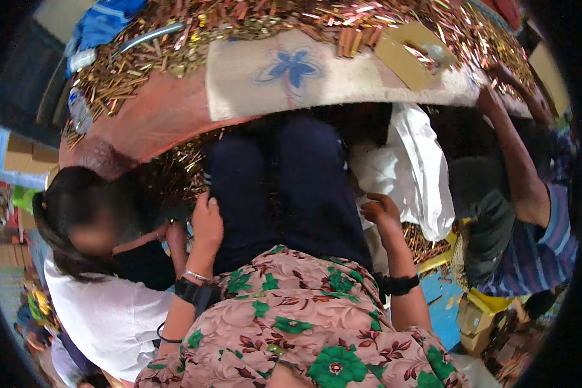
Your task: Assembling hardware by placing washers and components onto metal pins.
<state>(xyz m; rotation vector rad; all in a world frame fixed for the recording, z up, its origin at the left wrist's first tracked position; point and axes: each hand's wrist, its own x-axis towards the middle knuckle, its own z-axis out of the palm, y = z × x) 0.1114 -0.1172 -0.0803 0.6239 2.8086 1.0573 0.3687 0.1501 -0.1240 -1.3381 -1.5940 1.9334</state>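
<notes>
My left hand [207,223] rests beside my left thigh, the thumb on top and most fingers hidden, so its grip cannot be made out. Beside my right thigh, my right hand [381,212] has its fingers bent inward. It is next to a crumpled white sack [410,165]; anything between those fingers is too dark to tell. Both hands are below the edge of a surface covered with cloth [239,84], a pale piece with a blue flower over a reddish one. Many small copper-coloured metal strips [252,19] lie heaped on its far part.
A cardboard box [401,61] lies open on the heap. A clear plastic bottle [79,110] and blue cloth [107,22] are at the far left. One person in a white top [103,323] sits close on my left; another in a striped shirt [530,252] reaches over the heap on my right.
</notes>
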